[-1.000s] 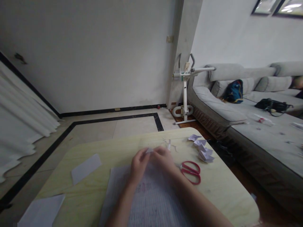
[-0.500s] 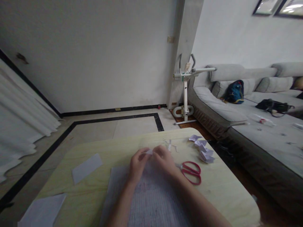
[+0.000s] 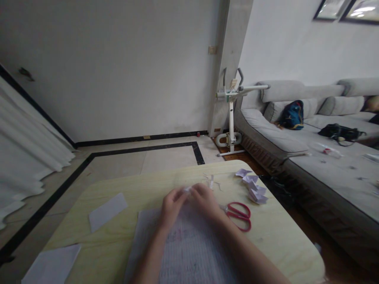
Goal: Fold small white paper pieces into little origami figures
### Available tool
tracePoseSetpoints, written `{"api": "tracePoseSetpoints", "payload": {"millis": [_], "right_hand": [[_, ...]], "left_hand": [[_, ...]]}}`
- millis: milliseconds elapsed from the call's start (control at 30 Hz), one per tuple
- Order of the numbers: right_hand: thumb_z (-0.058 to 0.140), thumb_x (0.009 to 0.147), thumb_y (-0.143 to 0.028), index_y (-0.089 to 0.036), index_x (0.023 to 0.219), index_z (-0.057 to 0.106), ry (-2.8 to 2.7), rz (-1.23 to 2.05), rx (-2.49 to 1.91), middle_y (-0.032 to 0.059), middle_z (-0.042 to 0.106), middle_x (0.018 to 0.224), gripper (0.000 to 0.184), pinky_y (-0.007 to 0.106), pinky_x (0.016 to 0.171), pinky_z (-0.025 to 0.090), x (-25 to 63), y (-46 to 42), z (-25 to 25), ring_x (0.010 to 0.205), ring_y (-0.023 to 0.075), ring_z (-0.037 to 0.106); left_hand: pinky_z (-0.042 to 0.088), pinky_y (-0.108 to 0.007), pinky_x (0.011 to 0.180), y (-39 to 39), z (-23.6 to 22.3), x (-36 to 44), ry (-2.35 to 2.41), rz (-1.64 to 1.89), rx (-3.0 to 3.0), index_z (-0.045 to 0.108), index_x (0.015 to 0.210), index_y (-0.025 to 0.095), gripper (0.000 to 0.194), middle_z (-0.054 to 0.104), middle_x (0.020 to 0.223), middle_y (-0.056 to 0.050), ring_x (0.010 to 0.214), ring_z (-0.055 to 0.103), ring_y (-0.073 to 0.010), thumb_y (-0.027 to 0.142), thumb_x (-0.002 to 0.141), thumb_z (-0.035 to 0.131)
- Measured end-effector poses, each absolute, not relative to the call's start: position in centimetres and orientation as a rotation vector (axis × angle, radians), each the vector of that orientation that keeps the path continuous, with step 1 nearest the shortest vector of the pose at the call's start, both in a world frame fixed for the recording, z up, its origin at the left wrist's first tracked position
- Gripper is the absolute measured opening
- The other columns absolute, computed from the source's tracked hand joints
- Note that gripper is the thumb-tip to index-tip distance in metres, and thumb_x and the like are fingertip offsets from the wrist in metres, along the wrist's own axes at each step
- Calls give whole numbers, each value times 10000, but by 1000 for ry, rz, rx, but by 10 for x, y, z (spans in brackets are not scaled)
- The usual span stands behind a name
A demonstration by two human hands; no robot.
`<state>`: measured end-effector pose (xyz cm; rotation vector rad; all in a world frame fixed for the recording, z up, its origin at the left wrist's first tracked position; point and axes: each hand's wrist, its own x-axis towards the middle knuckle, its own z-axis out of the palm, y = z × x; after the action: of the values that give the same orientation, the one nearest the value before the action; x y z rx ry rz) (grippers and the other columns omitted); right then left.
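Both hands meet over the far end of a large written sheet (image 3: pixel 180 244) on the wooden table. My left hand (image 3: pixel 172 203) is closed, its fingertips pinching a small piece of white paper (image 3: pixel 187 189). From the other side my right hand (image 3: pixel 204 199) grips the same piece, fingers bent and pressed together. Most of that paper is hidden by the fingers. Red-handled scissors (image 3: pixel 239 215) lie just right of my right wrist. Beyond the right hand are thin paper scraps (image 3: pixel 212 182).
Several folded paper pieces (image 3: pixel 254 187) lie along the table's right edge. A white paper rectangle (image 3: pixel 107 212) and more white paper (image 3: pixel 53 263) lie on the left. Past the table stand a white exercise machine (image 3: pixel 231 114) and a grey sofa (image 3: pixel 340 173).
My fingers have drawn slightly closer together around the small paper, and less of it shows. The view has shifted very slightly; the scissors and other papers stay where they were.
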<state>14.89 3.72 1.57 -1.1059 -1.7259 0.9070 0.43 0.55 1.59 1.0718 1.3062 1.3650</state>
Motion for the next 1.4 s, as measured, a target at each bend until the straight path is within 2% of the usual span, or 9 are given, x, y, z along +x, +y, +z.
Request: {"api": "tracePoseSetpoints", "payload": {"millis": [67, 200, 267, 500, 733, 967, 1133, 1267, 1400], "right_hand": [[547, 868, -261, -185, 753, 642, -1703, 915, -1101, 9, 636, 692, 167, 247, 590, 407, 149, 38, 15, 642, 155, 554], [529, 874, -278, -188, 757, 625, -1668, 909, -1107, 9, 631, 694, 176, 253, 608, 420, 150, 41, 14, 660, 161, 563], [519, 876, -281, -189, 758, 616, -1652, 905, -1108, 10, 630, 698, 179, 255, 620, 425, 151, 42, 15, 671, 163, 569], [518, 872, -263, -192, 757, 604, -1626, 901, -1104, 16, 634, 705, 160, 266, 638, 426, 151, 43, 15, 684, 167, 569], [521, 845, -281, -196, 731, 595, -1534, 946, -1109, 6, 613, 689, 161, 263, 640, 434, 151, 45, 17, 681, 164, 557], [522, 833, -385, -193, 700, 569, -1384, 1126, -1074, -46, 478, 536, 238, 230, 476, 374, 153, 46, 20, 481, 122, 459], [543, 840, -471, -193, 679, 537, -1291, 1256, -1007, -63, 436, 509, 321, 216, 442, 334, 154, 45, 21, 439, 101, 402], [581, 826, -489, -192, 701, 541, -1231, 1328, -950, -62, 451, 536, 325, 214, 446, 345, 156, 45, 20, 447, 97, 409], [595, 835, -467, -186, 715, 555, -1189, 1391, -896, -55, 481, 544, 309, 210, 457, 347, 157, 47, 16, 457, 92, 428]], "left_hand": [[521, -248, 624, 4, 20, 4, 1319, 1377, 1076, 719, 933, 137, 323, 736, 822, -51, 691, 663, -170, 357, 696, 725], [454, -213, 541, 3, 26, 4, 1364, 1384, 1097, 703, 699, 142, 202, 639, 583, 12, 554, 580, -130, 343, 684, 723], [436, -209, 525, 2, 27, 4, 1377, 1372, 1109, 692, 656, 145, 200, 614, 551, 21, 530, 557, -123, 341, 677, 724], [441, -215, 520, 2, 21, 6, 1384, 1327, 1160, 719, 763, 141, 264, 638, 591, 6, 541, 569, -133, 399, 717, 691], [430, -208, 530, 1, 15, 5, 1408, 1314, 1279, 694, 703, 164, 230, 614, 572, 26, 550, 570, -136, 379, 773, 651], [452, -219, 581, 0, 9, 7, 1481, 1313, 1442, 702, 754, 183, 197, 641, 615, 15, 602, 605, -158, 356, 812, 629], [420, -221, 583, -3, 14, 8, 1512, 1322, 1623, 687, 695, 205, 199, 629, 598, 9, 588, 579, -156, 326, 835, 615], [445, -252, 675, -4, 16, 8, 1541, 1357, 1756, 719, 784, 225, 126, 682, 707, -28, 679, 615, -187, 290, 833, 623], [463, -265, 700, -3, 12, 10, 1556, 1375, 1880, 725, 859, 232, 137, 697, 755, -46, 717, 634, -196, 264, 860, 591]]}}
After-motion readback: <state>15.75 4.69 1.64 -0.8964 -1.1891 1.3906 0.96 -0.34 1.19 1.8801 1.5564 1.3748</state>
